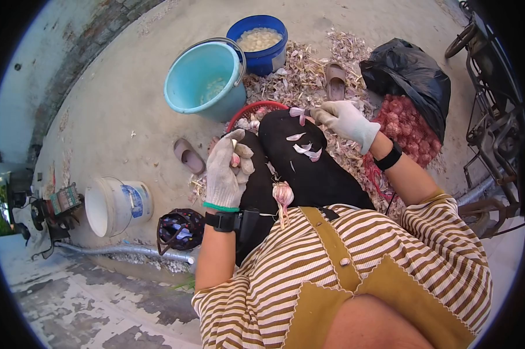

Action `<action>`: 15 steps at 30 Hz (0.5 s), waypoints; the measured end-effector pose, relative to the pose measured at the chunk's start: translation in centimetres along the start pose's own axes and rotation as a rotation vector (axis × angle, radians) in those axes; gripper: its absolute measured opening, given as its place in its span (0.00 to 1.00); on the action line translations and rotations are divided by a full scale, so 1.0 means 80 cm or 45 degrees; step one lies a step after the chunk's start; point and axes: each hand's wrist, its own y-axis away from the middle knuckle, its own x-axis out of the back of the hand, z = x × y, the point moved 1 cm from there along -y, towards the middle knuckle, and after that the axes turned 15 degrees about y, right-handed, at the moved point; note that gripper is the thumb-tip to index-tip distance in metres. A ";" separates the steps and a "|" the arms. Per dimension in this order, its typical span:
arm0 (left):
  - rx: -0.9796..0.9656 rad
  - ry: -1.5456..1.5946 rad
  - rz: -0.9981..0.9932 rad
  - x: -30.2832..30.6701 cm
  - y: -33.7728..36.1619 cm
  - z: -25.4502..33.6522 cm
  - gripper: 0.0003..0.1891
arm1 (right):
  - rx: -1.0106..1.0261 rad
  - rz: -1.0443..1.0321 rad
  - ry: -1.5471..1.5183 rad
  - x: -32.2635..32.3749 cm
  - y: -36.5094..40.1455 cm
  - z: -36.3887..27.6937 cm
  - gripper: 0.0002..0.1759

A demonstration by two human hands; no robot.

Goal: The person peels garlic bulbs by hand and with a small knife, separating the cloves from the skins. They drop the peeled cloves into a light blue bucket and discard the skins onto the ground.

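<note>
My left hand (230, 168), in a pale work glove, is curled over my thigh around garlic cloves (235, 160); a pinkish one shows between the fingers. My right hand (345, 123), also gloved, is closed above the other knee on a small dark tool whose kind I cannot make out. Purplish garlic skin (298, 114) hangs at the tool's tip. A whole garlic bulb (283, 195) rests in my lap, its stem toward me. Loose pieces of garlic skin (302, 149) lie on my dark trousers.
Beyond my knees stand a red basket (255, 107) of garlic, a turquoise bucket (184, 81) and a blue bucket (276, 58) with peeled cloves. Skins (297, 75) litter the ground. At right are a net sack (406, 125) and black bag (410, 67); at left, a white bucket (108, 203).
</note>
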 end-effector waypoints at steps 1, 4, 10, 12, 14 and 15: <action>-0.063 0.008 0.024 0.001 -0.020 0.013 0.15 | 0.005 0.013 0.001 -0.002 0.002 0.010 0.15; -0.199 -0.118 0.250 -0.004 -0.096 0.063 0.15 | -0.122 -0.059 -0.059 -0.016 0.010 0.034 0.20; -0.201 0.072 0.404 0.020 -0.185 0.114 0.17 | -0.328 -0.112 -0.164 -0.012 0.035 0.041 0.18; -0.251 0.197 0.323 0.007 -0.163 0.105 0.16 | -0.278 -0.060 -0.197 -0.013 0.037 0.049 0.18; -0.223 0.249 0.199 -0.009 -0.130 0.088 0.15 | -0.232 -0.018 -0.230 -0.013 0.038 0.046 0.17; -0.200 0.302 0.074 -0.013 -0.113 0.079 0.15 | -0.190 -0.038 -0.270 -0.009 0.038 0.036 0.17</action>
